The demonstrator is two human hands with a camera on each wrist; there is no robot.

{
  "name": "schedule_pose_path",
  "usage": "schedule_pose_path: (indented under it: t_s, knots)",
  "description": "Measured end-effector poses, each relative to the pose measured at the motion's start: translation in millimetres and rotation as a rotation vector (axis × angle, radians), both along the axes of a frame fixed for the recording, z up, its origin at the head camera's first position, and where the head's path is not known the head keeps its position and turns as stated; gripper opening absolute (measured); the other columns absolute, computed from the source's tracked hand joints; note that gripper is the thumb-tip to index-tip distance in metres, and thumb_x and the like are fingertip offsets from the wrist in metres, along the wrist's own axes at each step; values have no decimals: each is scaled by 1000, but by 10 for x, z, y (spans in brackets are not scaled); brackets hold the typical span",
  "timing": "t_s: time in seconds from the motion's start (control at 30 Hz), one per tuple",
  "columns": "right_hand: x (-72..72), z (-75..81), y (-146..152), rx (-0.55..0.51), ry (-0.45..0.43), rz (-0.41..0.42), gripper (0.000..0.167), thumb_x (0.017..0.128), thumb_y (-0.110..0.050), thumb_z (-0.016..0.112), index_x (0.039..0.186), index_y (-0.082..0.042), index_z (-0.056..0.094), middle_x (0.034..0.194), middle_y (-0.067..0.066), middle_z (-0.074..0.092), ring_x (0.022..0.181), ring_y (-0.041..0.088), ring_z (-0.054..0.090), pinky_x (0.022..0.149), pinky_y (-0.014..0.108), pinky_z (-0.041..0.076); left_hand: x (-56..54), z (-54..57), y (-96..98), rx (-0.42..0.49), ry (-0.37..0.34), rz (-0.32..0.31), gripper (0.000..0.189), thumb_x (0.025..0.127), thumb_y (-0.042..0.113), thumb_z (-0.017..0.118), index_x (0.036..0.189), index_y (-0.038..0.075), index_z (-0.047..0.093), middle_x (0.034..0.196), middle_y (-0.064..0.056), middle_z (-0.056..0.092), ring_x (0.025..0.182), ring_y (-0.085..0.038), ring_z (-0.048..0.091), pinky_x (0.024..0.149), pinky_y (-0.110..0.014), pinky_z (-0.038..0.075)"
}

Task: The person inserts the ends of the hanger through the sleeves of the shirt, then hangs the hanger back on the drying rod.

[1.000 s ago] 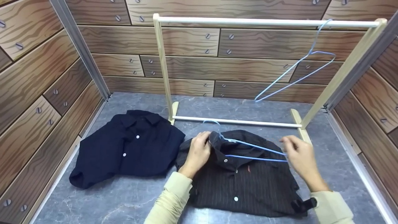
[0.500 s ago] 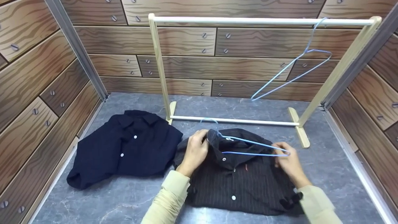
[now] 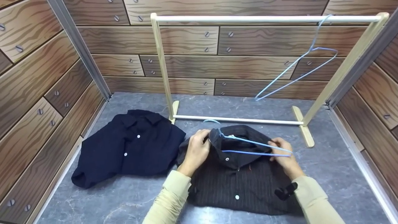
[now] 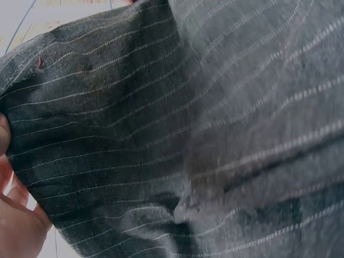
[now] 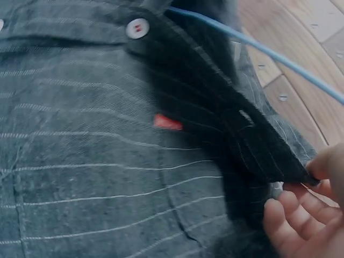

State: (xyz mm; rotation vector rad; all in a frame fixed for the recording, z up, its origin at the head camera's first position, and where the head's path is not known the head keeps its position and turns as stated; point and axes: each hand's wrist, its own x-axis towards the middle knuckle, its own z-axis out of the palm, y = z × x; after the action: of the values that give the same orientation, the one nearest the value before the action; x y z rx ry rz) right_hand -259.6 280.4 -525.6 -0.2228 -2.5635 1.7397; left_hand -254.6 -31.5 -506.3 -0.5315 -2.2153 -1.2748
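Observation:
A dark pinstriped shirt [image 3: 217,189] with white buttons lies on the grey floor. A blue wire hanger [image 3: 252,153] sits partly inside its neck opening; its left end is hidden in the cloth and its right end sticks out. My left hand [image 3: 196,149] grips the shirt by the shoulder, left of the collar. In the left wrist view, striped cloth [image 4: 107,118] fills most of the picture, with fingers at its edge. My right hand [image 3: 283,155] is under the hanger's free end. The right wrist view shows its thumb and fingers pinching the collar's dark edge [image 5: 269,156].
To the left lies a navy shirt [image 3: 149,155]. Behind stands a wooden rack [image 3: 161,62] with a white top rail [image 3: 248,19], from which a second blue hanger [image 3: 279,76] hangs near the right post. Wood-patterned walls [image 3: 186,67] enclose the back and sides.
My right hand has moved left from beside the hanger's right end to the collar edge and now pinches it. The hanger's right end has come free of that hand. My left hand keeps its grip.

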Motion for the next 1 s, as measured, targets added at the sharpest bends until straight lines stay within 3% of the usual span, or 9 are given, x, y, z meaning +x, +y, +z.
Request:
schedule_pose_path:
  t_s: [0.13,0.33,0.63,0.8,1.0]
  knots:
    - [64,69,99,-165,-16,-28,11,101,-7,50,105,2,54,81,-6,57,59,8,57,52,24,55,-11,19,-30,0,21,17,17,85,-5,65,94,6,74,87,-4,74,83,-18,67,76,-29,53]
    - [146,218,210,-261,-24,-78,9,101,-8,48,107,-1,51,78,-8,57,61,7,56,54,22,53,-20,-4,-43,21,57,25,15,85,-4,67,92,6,75,85,-3,74,79,-17,68,75,-29,52]
    - [356,478,282,-385,85,-161,10,98,-3,51,91,-4,58,69,-1,58,59,10,57,51,22,51,-10,8,-39,40,42,61,18,81,-6,68,87,8,77,80,-1,74,74,-15,66,72,-28,53]
    - [402,597,271,-386,145,-181,11,98,-2,52,91,-2,59,72,-2,60,62,10,57,54,23,51,-2,29,-10,45,28,61,14,82,-3,70,86,8,77,79,-1,74,74,-15,65,68,-27,52]
    - [470,744,159,-275,236,-159,9,97,-1,54,94,7,59,76,-6,61,69,6,59,66,20,51,9,34,70,-9,58,57,13,81,-3,71,83,9,76,79,-1,74,73,-16,64,66,-27,51]
